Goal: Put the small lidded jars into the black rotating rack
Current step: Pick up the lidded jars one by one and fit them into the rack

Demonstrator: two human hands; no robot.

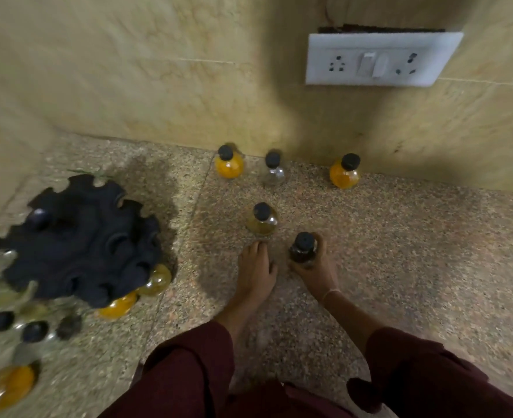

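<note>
The black rotating rack [83,239] stands at the left on the speckled counter, with several black-lidded jars hanging in its slots, among them an orange one [118,307] and a pale one [158,279]. My right hand [312,267] grips a dark-filled jar [303,250] by its body, standing on the counter. My left hand [256,267] rests flat beside it, fingers straight, fingertips just below a yellowish jar [262,220]. Along the wall stand an orange jar [228,162], a clear jar [273,170] and another orange jar [345,171].
A tiled wall closes the back, carrying a white socket and switch plate [379,60]. The counter [415,251] stretches to the right of the jars. My dark red sleeves fill the lower edge. The view is blurred at the left.
</note>
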